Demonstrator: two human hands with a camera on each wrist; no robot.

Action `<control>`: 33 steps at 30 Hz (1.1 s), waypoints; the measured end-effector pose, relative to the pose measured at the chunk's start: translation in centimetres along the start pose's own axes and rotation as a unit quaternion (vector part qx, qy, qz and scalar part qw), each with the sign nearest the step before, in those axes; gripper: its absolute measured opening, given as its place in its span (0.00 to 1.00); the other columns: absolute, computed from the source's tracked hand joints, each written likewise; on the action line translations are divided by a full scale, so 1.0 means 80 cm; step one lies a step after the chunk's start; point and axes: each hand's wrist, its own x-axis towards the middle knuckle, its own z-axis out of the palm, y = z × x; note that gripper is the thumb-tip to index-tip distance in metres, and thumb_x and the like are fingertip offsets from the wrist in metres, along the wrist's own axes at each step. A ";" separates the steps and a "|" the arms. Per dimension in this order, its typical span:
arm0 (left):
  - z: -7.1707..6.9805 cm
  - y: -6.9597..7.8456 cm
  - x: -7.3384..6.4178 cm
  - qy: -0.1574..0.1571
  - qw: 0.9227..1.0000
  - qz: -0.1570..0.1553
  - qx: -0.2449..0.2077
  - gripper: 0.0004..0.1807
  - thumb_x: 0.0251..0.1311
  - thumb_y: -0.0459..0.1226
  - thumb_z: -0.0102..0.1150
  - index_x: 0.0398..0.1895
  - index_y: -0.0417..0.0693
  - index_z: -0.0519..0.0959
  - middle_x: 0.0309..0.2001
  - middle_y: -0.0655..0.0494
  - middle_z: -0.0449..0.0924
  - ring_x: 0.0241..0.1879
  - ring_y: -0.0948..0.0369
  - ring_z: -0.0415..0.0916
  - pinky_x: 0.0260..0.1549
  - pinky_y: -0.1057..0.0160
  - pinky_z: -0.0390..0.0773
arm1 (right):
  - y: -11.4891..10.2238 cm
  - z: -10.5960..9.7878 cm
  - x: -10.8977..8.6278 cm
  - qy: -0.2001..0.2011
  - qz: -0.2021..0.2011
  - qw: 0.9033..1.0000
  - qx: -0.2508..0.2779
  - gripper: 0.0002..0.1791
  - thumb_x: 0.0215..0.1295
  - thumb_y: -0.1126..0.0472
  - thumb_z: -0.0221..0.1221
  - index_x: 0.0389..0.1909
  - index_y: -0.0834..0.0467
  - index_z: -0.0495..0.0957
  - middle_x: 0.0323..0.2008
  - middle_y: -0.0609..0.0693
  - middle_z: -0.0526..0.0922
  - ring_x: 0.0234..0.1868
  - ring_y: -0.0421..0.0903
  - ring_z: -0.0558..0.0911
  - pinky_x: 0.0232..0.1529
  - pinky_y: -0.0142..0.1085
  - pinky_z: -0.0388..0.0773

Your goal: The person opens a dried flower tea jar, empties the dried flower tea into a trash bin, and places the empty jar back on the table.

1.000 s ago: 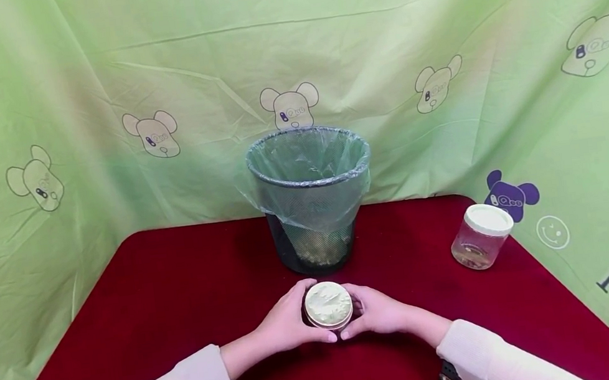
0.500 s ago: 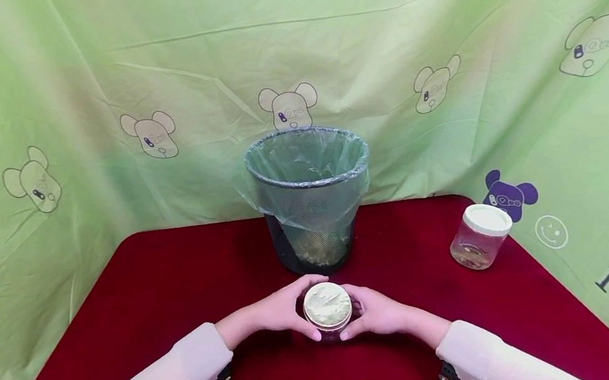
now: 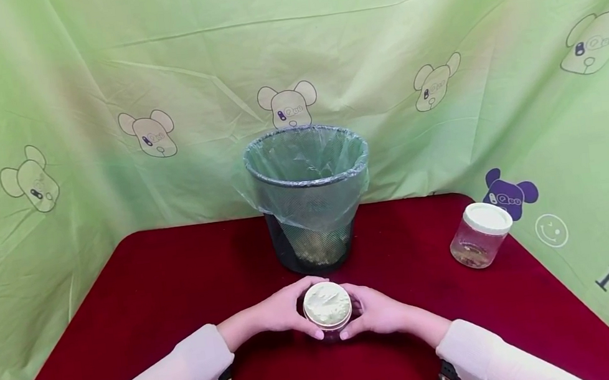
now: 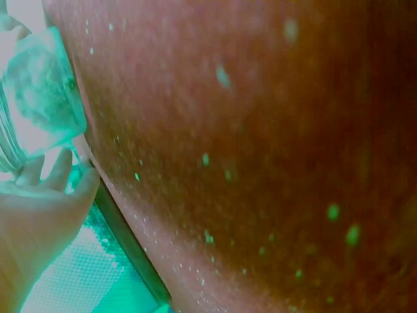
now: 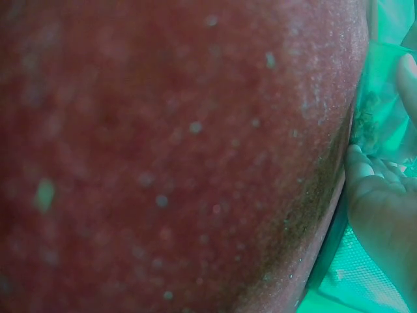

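Observation:
Both hands hold a small clear jar [image 3: 327, 304] upright, with a pale, wrinkled foil seal across its mouth. My left hand [image 3: 284, 309] curves round its left side, fingers behind and thumb in front. From the other side my right hand [image 3: 379, 310] grips it, thumb at the front and fingers partly hidden behind. The left wrist view shows the jar [image 4: 45, 91] with clumpy contents behind its see-through wall, the left hand [image 4: 45, 215] beside it. In the right wrist view, fingers of the right hand [image 5: 384, 195] lie at the jar's lower edge.
A black mesh bin [image 3: 317, 251] with a clear plastic liner stands just beyond the hands. Another clear jar [image 3: 476, 247] with a white lid and a little dark matter at its bottom is at the right edge of the red-covered table [image 3: 179, 279]. Green printed cloth [image 3: 182, 59] hangs behind.
Since a second ago, my left thumb has slid left along the jar's front and the left fingers have reached farther round its back. The right hand and the jar have stayed nearly still.

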 end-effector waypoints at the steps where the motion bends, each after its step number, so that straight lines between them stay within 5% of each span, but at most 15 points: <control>1: 0.002 0.001 -0.001 0.008 1.000 -0.001 0.004 0.48 0.38 0.38 0.81 0.66 0.52 0.66 0.55 0.67 0.73 0.57 0.66 0.69 0.60 0.64 0.63 | 0.000 0.000 0.000 0.000 0.000 1.000 0.001 0.41 0.50 0.69 0.72 0.64 0.69 0.62 0.54 0.55 0.77 0.56 0.42 0.76 0.56 0.33 0.72; 22: 0.035 0.019 -0.016 0.128 0.989 -0.041 0.063 0.48 0.36 0.50 0.81 0.63 0.51 0.67 0.54 0.64 0.75 0.52 0.66 0.72 0.53 0.60 0.70 | -0.002 -0.001 0.000 0.005 0.003 1.000 -0.005 0.40 0.49 0.70 0.72 0.63 0.69 0.63 0.55 0.56 0.77 0.56 0.42 0.76 0.56 0.33 0.72; 33: 0.038 0.022 -0.020 0.138 0.986 -0.043 0.087 0.51 0.36 0.50 0.81 0.65 0.47 0.65 0.57 0.59 0.72 0.56 0.63 0.70 0.56 0.57 0.69 | -0.002 0.002 -0.001 0.006 0.006 1.000 0.007 0.41 0.49 0.71 0.72 0.64 0.69 0.63 0.55 0.56 0.77 0.55 0.42 0.76 0.56 0.33 0.72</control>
